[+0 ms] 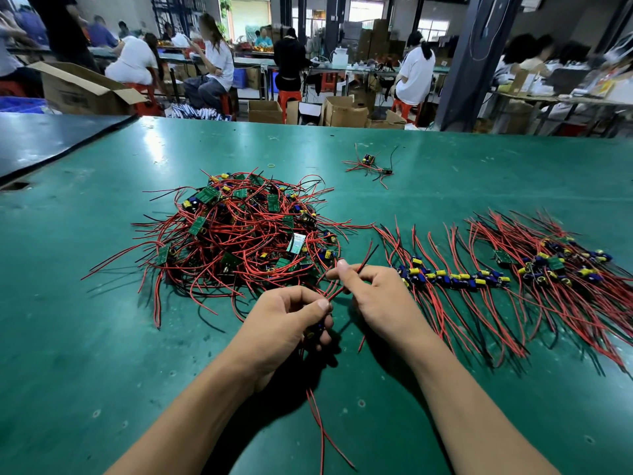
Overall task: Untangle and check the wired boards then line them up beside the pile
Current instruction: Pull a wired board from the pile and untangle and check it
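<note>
Tangled pile (236, 234) of red-wired green boards lies left of a lined-up row (455, 279).

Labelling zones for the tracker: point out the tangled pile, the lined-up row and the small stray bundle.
tangled pile (239, 231): head view, middle of the heap.
lined-up row (455, 279): head view, on its yellow and blue components.
stray bundle (368, 160): head view, on its small board.

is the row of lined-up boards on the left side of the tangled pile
No, the lined-up row of boards lies to the right of the tangled pile on the green table.
</note>
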### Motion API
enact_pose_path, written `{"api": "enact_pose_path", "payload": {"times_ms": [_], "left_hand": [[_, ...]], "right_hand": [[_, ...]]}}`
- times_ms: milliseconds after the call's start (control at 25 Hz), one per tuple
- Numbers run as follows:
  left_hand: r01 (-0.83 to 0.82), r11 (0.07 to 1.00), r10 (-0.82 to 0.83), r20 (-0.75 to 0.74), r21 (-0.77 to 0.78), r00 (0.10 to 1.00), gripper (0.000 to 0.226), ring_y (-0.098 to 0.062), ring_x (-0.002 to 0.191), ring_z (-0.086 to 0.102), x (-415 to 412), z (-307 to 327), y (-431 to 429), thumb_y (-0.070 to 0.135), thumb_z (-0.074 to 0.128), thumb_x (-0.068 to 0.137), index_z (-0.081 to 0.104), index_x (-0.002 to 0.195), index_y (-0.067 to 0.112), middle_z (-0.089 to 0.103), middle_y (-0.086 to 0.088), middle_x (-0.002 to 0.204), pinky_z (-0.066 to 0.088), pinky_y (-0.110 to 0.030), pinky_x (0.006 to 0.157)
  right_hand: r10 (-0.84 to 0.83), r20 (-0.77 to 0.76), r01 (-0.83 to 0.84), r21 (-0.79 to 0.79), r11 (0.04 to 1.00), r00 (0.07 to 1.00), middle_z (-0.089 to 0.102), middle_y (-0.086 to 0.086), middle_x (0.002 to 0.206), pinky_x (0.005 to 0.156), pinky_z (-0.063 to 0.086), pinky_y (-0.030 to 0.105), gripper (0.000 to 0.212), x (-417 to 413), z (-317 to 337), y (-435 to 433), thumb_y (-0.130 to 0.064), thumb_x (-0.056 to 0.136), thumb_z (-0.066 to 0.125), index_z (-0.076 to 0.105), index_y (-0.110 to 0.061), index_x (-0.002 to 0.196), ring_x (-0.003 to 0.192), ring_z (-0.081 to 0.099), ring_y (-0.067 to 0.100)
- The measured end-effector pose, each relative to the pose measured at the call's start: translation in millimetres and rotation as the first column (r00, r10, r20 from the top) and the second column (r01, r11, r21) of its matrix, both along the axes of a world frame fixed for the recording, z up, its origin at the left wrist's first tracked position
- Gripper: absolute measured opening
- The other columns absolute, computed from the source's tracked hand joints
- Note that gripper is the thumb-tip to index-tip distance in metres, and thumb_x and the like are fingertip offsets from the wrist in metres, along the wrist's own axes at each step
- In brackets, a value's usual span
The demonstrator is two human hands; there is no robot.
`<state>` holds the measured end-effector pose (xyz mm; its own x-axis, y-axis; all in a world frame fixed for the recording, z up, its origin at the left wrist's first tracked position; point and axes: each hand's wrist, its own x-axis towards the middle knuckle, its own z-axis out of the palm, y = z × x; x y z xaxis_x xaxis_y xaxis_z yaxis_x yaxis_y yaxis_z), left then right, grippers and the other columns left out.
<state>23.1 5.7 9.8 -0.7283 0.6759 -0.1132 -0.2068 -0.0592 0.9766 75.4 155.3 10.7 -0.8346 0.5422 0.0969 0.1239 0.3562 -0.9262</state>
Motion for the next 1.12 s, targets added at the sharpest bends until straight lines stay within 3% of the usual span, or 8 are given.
{"api": "enact_pose_path", "payload": {"times_ms": [280, 440, 520, 600, 720, 800, 960, 1120], "left_hand": [[0.084, 0.996, -0.084, 0.017, -0.015, 0.996, 0.012, -0.015, 0.049, 0.057, -2.0, 1.8, -4.2, 0.003, 0.058, 0.093, 0.06, 0.082, 0.002, 0.062, -0.009, 0.064, 0.045, -0.021, 0.046], [0.084, 0.996, -0.084, 0.04, -0.001, 0.996, 0.011, -0.016, 0.05, 0.058, -4.7, 1.1, -5.0, 0.004, 0.059, 0.092, 0.061, 0.082, 0.002, 0.063, -0.009, 0.064, 0.046, -0.022, 0.047], [0.084, 0.996, -0.085, 0.06, 0.006, 0.995, 0.01, -0.016, 0.05, 0.058, -5.2, 0.6, -5.8, 0.005, 0.06, 0.092, 0.062, 0.082, 0.002, 0.063, -0.009, 0.064, 0.047, -0.022, 0.047], [0.094, 0.996, -0.094, 0.068, 0.009, 0.993, 0.009, -0.017, 0.051, 0.058, -5.3, 0.7, -6.4, 0.007, 0.061, 0.091, 0.063, 0.083, 0.003, 0.063, -0.009, 0.066, 0.047, -0.022, 0.047], [0.106, 0.994, -0.108, 0.082, 0.023, 0.991, 0.008, -0.018, 0.051, 0.058, -5.1, 0.9, -7.0, 0.007, 0.061, 0.091, 0.063, 0.084, 0.002, 0.062, -0.011, 0.066, 0.047, -0.023, 0.047], [0.095, 0.995, -0.096, 0.098, 0.02, 0.99, 0.008, -0.017, 0.051, 0.057, -5.4, 1.4, -8.0, 0.006, 0.061, 0.091, 0.062, 0.085, 0.002, 0.062, -0.01, 0.066, 0.047, -0.023, 0.047], [0.06, 0.998, -0.059, 0.097, -0.004, 0.994, 0.01, -0.017, 0.05, 0.058, -6.7, 1.1, -8.0, 0.008, 0.061, 0.092, 0.063, 0.083, 0.004, 0.063, -0.009, 0.065, 0.047, -0.022, 0.047], [0.018, 1.0, -0.018, 0.088, 0.003, 0.996, 0.013, -0.018, 0.047, 0.055, -6.8, -0.3, -6.1, 0.007, 0.064, 0.089, 0.067, 0.077, 0.008, 0.063, -0.011, 0.064, 0.045, -0.023, 0.045]], "right_hand": [[-0.164, -0.164, 0.145, -0.121, 0.982, 0.973, 0.035, -0.001, 0.048, 0.046, 0.023, 0.024, 0.039, -0.8, -7.9, 18.6, -0.036, 0.099, 0.061, 0.073, 0.0, 0.087, 0.044, 0.033, 0.017], [-0.178, -0.13, 0.128, -0.322, 0.938, 0.975, 0.042, -0.004, 0.05, 0.04, 0.024, 0.02, 0.049, -4.8, -6.3, 11.8, -0.045, 0.104, 0.048, 0.075, -0.013, 0.078, 0.037, 0.035, 0.012], [-0.139, -0.11, 0.039, -0.63, 0.776, 0.984, 0.041, -0.001, 0.056, 0.036, 0.024, 0.019, 0.057, -4.8, -0.2, 11.3, -0.044, 0.105, 0.044, 0.071, -0.009, 0.07, 0.035, 0.031, 0.009], [-0.075, -0.139, -0.087, -0.875, 0.476, 0.987, 0.039, 0.0, 0.059, 0.031, 0.022, 0.018, 0.056, -2.4, 7.5, 14.9, -0.039, 0.104, 0.046, 0.066, -0.009, 0.06, 0.032, 0.028, 0.006], [0.013, -0.235, -0.231, -0.944, 0.235, 0.972, 0.043, -0.002, 0.062, 0.034, 0.016, 0.018, 0.042, 2.5, 12.2, 17.9, -0.035, 0.094, 0.053, 0.06, -0.013, 0.059, 0.03, 0.025, 0.006], [0.045, -0.247, -0.248, -0.918, 0.308, 0.968, 0.043, -0.004, 0.062, 0.037, 0.016, 0.018, 0.043, 3.5, 12.9, 16.3, -0.037, 0.094, 0.053, 0.066, -0.013, 0.062, 0.032, 0.024, 0.006], [-0.021, -0.181, -0.103, -0.646, 0.756, 0.983, 0.033, -0.007, 0.057, 0.035, 0.02, 0.017, 0.047, -1.6, 4.0, 12.0, -0.05, 0.099, 0.051, 0.079, -0.015, 0.085, 0.04, 0.021, 0.004], [0.184, -0.1, -0.209, -0.498, 0.842, 0.978, 0.046, 0.001, 0.056, 0.041, 0.038, 0.021, 0.037, -3.0, -5.9, -10.0, -0.049, 0.091, 0.066, 0.077, -0.014, 0.097, 0.041, 0.039, 0.01]]}}
